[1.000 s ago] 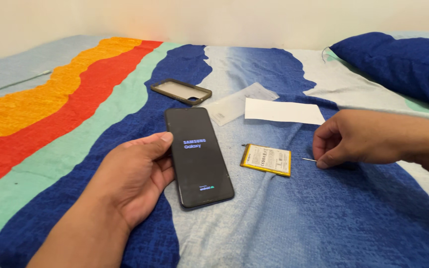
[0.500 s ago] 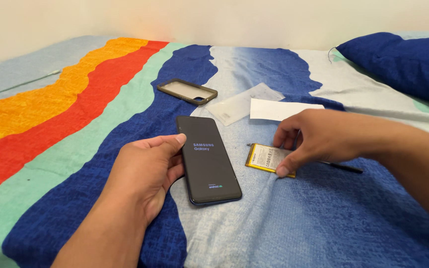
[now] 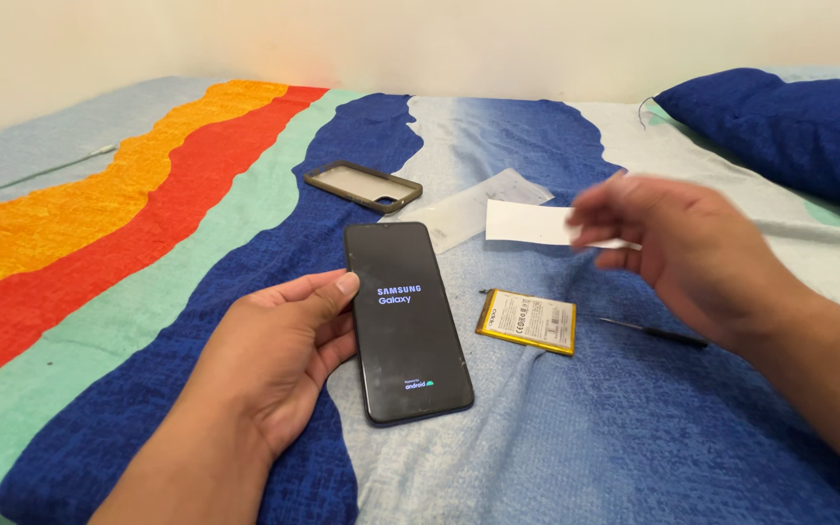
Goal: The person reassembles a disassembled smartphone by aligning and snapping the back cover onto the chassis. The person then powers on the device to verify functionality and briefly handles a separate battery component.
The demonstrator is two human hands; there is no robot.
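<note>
A: Where is the phone?

B: The black smartphone (image 3: 405,321) lies face up in the middle of the bed (image 3: 634,447), screen lit with pale lettering on black, its long side running away from the person. The left hand (image 3: 279,365) cups its left edge, thumb tip pressed on the rim near the top, fingers tucked beneath, so that hand is holding the phone.

A: Anything labelled close by?

B: Just to the right of the phone, apart from it, lies a flat yellow-edged battery (image 3: 529,321) with a pale rectangular label covering its face; it sits slightly askew. Beyond it, a plain white paper strip (image 3: 527,222) lies flat, and touching that strip's left end is a clear plastic sleeve (image 3: 464,212). Farther up and left rests an empty grey phone case (image 3: 363,186), its open side up.

A: And the right hand?

B: The right hand (image 3: 678,248) hovers above the bed, over the paper strip's right end, blurred. Its fingers are loosely curled and spread, palm turned leftward. I cannot tell whether it pinches anything.

A: What else?

B: A thin dark tool (image 3: 653,332) lies right of the battery, under that wrist. A blue pillow (image 3: 789,126) sits at the far right, and the bedcover shows wavy bands of orange, red, green and blue.
</note>
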